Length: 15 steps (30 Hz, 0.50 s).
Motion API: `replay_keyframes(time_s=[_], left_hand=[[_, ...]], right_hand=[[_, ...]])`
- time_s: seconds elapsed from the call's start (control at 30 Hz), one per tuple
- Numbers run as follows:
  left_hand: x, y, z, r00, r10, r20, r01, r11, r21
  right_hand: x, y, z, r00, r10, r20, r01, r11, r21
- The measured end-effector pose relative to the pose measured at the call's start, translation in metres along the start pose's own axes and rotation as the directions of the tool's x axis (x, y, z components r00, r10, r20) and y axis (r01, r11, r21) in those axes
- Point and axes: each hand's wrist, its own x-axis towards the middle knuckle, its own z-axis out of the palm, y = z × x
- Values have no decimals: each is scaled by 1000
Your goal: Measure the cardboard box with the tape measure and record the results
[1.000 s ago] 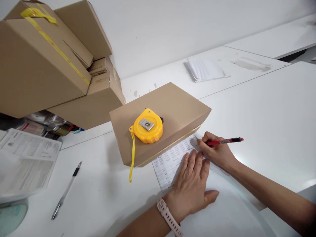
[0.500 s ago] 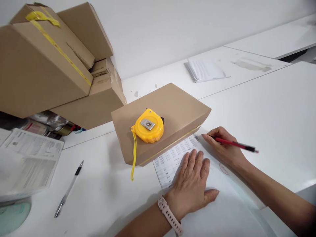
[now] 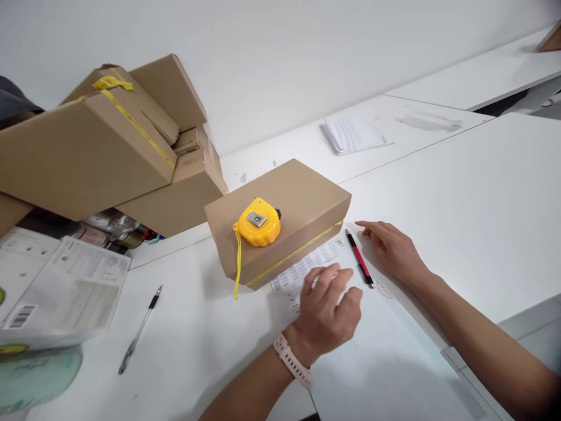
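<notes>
A flat cardboard box lies on the white table with a yellow tape measure on top. A printed sheet sticks out from under the box's near edge. A red pen lies on the sheet, free of any hand. My right hand rests flat beside the pen, fingers stretched out, holding nothing. My left hand, with a pink watch strap at the wrist, hovers just above the sheet with fingers loosely curled and nothing in them.
Stacked cardboard boxes with yellow tape stand at the back left. Printed papers lie at the left, and a black-and-silver pen lies near them. A folded stack of paper sits on the far table.
My right hand has laid the red pen down on the sheet and opened beside it. My left hand has lifted off the sheet and curled. The view has pulled back.
</notes>
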Motion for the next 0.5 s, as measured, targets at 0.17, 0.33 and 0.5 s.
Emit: replay_keyframes(time_s=[0.17,0.33,0.5], left_hand=[[42,-29,-63,866,-241,-438,351,917,188],[67,-69,-93,791,-591,-160,612,768,189],[59,-61,-95,790,-575,-214,584,812,-24]], right_hand=[[2,3,-1,999,14,29,-15,1000,17],[3,4,2,999,32,44,-33,999,21],[-1,-15,-6,982,121,-143,-90,975,205]])
